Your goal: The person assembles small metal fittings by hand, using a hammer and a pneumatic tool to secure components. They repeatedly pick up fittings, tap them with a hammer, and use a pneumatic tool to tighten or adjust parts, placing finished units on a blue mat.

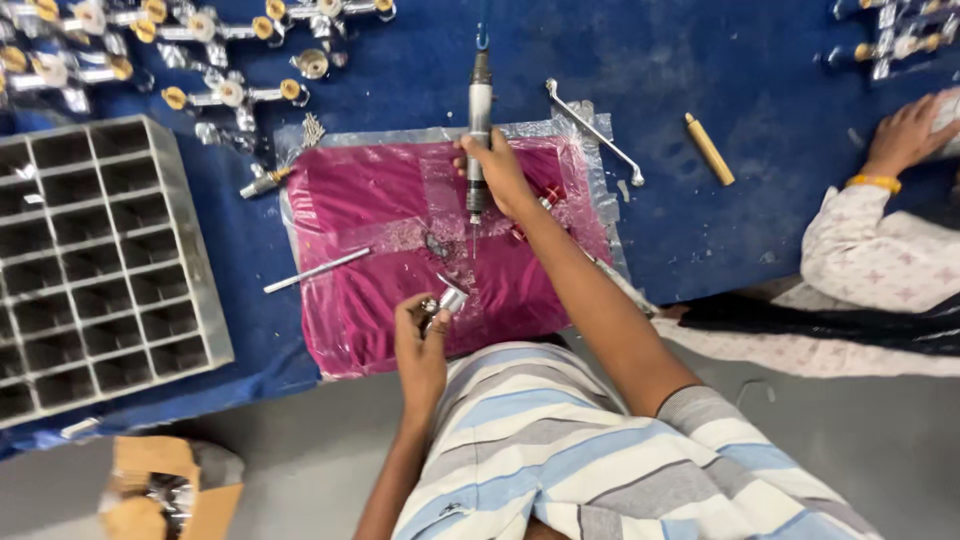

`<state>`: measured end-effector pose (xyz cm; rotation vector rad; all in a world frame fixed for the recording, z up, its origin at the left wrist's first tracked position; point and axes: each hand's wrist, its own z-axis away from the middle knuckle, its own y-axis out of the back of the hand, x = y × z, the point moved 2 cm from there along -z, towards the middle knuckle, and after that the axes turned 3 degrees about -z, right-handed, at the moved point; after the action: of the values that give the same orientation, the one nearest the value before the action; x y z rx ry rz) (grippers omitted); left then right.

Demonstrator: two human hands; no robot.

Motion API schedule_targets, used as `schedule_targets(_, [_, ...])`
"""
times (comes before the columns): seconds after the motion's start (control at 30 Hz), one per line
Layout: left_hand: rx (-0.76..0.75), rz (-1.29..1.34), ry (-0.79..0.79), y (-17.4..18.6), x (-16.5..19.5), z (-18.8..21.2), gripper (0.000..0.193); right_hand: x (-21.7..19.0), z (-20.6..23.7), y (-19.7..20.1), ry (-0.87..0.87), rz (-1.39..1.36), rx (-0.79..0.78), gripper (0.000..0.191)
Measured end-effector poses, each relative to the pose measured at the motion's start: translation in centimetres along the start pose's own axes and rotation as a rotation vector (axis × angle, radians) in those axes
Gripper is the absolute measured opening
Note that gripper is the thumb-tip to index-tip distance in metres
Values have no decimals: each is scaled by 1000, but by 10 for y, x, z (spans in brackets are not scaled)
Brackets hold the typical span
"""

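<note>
- The right hand (497,172) is clenched around a hanging power screwdriver (479,140), tip pointing down over the pink mat (370,215) on the counter (720,90).
- The left hand (420,345) grasps a small metal fitting (447,300) at the near edge of the mat (below the tip).
- The fitting looks rigid, smooth and likely slippery; hold it by its body.
- A grid tray (95,260) stands at the left.

A blue-covered table (700,60) carries a magenta cloth under clear plastic (370,200), a grey grid tray (100,260) at the left, chrome taps (235,95) along the far edge, a spanner (595,132) and a yellow handle (709,149).
</note>
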<state>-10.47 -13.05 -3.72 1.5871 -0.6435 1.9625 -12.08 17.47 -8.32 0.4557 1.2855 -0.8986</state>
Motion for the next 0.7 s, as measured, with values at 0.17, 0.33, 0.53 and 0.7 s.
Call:
schedule_targets(0.17, [11,-40,41,-20,-1,-16,24,-34,87,5,600,675,-137,42])
schedule_targets(0.33, [0,-67,-36,-67,16,-38,17,-51,171,51,287,560,-397,46])
schedule_targets(0.53, [-235,-535,-465,-156,35,-58,23,-24,150,149,-54,-52,-198,36])
schedule_targets(0.7, [-403,-638,-419,-223,40,-99,27,-28,137,202,-451,-404,60,34])
